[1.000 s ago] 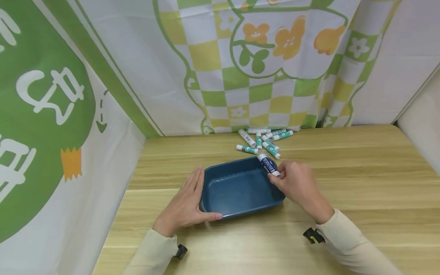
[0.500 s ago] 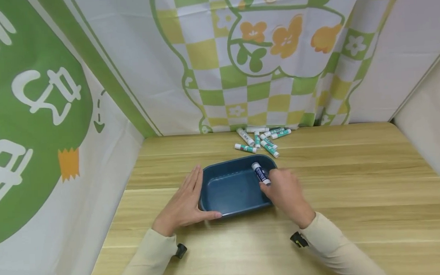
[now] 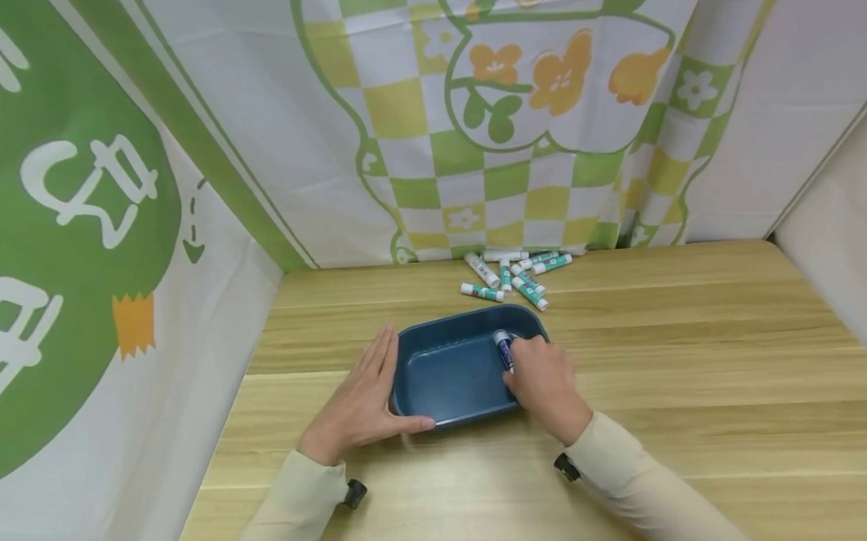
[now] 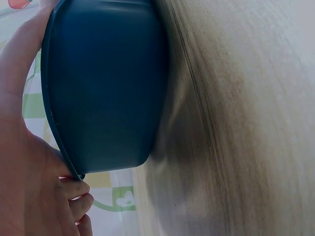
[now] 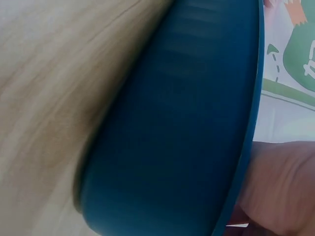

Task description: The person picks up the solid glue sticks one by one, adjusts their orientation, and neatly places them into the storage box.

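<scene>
A dark blue rectangular tray (image 3: 450, 380) with rounded corners stands on the wooden table. My left hand (image 3: 363, 401) rests at its left end, fingers straight along the outer side and thumb lying on the front rim. In the left wrist view, the hand (image 4: 34, 162) runs along the tray's rim. My right hand (image 3: 546, 383) reaches over the tray's right end and holds a white glue stick (image 3: 504, 347) with a navy label down inside it. The hand covers the stick's lower end. From the right wrist, the tray wall (image 5: 167, 118) hides the stick.
Behind the tray lies a loose pile of white-and-green glue sticks (image 3: 529, 293), several in all, with a greyish-white one (image 3: 482, 269) among them. A patterned curtain (image 3: 487, 178) hangs at the table's back edge. A printed sheet (image 3: 71, 240) lines the left side.
My right hand has moved left and down with the navy-labelled glue stick, from above the tray's right rim to inside the tray. The left hand stays at the tray's left end.
</scene>
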{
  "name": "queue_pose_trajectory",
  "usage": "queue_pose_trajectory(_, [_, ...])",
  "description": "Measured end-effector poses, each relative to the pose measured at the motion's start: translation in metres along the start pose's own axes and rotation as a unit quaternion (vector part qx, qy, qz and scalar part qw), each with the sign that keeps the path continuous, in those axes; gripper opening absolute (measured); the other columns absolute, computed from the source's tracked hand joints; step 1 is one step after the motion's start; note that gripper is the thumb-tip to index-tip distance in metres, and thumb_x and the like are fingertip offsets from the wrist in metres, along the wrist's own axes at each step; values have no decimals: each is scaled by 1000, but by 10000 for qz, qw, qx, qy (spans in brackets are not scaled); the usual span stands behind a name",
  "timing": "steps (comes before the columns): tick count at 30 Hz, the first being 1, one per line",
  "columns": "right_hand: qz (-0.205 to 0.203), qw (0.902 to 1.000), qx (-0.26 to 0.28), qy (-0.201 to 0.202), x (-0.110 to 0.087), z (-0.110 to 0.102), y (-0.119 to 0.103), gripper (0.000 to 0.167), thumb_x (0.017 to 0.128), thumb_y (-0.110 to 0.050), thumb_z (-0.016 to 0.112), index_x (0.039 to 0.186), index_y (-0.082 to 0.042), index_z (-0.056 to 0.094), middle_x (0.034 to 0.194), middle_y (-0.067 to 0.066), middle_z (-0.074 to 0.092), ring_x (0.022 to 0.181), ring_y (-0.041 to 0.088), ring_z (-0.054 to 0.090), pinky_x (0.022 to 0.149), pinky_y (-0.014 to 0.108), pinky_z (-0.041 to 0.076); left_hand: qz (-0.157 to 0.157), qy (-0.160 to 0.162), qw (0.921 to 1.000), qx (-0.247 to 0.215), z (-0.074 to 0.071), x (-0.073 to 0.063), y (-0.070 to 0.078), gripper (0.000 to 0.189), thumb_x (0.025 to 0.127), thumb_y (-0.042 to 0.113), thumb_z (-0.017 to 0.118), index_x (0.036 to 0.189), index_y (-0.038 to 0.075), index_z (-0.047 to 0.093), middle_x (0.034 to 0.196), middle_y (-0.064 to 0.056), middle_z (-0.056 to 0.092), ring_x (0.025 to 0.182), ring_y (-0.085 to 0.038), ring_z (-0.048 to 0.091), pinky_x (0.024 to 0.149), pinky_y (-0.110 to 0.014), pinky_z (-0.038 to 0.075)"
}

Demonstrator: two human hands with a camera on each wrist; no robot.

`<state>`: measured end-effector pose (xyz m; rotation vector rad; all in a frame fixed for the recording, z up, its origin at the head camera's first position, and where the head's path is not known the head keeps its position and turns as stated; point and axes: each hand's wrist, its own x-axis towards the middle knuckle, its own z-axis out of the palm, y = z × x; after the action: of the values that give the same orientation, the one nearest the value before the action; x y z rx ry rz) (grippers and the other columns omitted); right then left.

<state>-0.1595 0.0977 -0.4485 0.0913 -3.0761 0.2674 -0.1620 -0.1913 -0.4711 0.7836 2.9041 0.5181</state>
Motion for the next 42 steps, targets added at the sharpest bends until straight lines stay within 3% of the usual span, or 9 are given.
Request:
queue_pose_trajectory(6, [-11,9999,75,-104,5,-4,-2,33,85,-30,89,91,-2,73,83,18,74,67,33,69,50,45,55,-11,22,10000,1,0,-1,-2,139,79,84,69,169,-1,5,179,-17,-1,167,-34,6,134,-57,19])
queue_pose_trajectory(9, [-125,9996,256,-29,6,-12,2,34,87,-30,88,88,0,72,77,15,71,65,30,69,49,42,55,-33,23,10000,-2,0,-1,-2,139,79,84,69,169,-1,5,179,-17,-1,167,-34,6,134,-57,19])
queue_pose_trajectory(15, [-459,9938,1001,136,11,-35,21,31,91,-24,84,77,1,72,62,4,56,52,14,47,46,26,36,-59,-40,10000,-33,0,-1,-1,139,79,85,68,169,0,4,179,-17,-2,167,-33,4,134,-56,17])
queue_pose_trajectory(18, [-648,9897,1216,390,14,-45,32,31,90,-22,85,75,2,72,59,2,50,50,11,35,48,24,28,-65,-83,9999,-44,0,-1,-1,140,79,86,67,169,1,2,179,-17,-2,168,-32,2,135,-55,16])
queue_pose_trajectory(20, [-798,9875,1203,633,17,-51,39,30,88,-21,87,74,1,72,59,2,52,52,13,36,50,26,29,-91,-129,9999,-37,0,0,-2,140,79,87,67,169,2,1,180,-16,-4,168,-30,1,135,-54,15])
queue_pose_trajectory(25, [-1025,9848,1175,761,24,-65,54,40,87,-19,86,62,-8,56,57,0,47,55,14,37,52,27,30,-78,-156,9998,-15,1,1,-4,140,79,87,67,169,2,1,179,-14,-7,168,-30,0,135,-53,15])
queue_pose_trajectory(28, [-1096,9837,1242,695,30,-72,59,50,89,-17,84,58,-13,44,56,-3,37,54,11,30,50,25,26,-89,-177,9998,-14,0,2,-3,141,78,87,66,169,3,0,179,-13,-8,168,-29,0,136,-52,15])
queue_pose_trajectory(31, [-1194,9823,1269,680,39,-75,64,59,90,-15,81,58,-18,32,58,-6,27,54,10,26,50,24,23,-94,-162,9998,-6,-2,2,-3,142,78,88,66,169,2,1,179,-13,-7,168,-30,1,135,-53,16])
queue_pose_trajectory(42, [-1170,9825,1409,331,75,-59,80,55,91,-15,77,60,-18,31,59,-5,28,56,11,26,54,27,21,-80,-161,9998,-74,-3,2,-2,141,78,86,68,169,1,2,179,-12,-9,168,-32,1,135,-54,16])
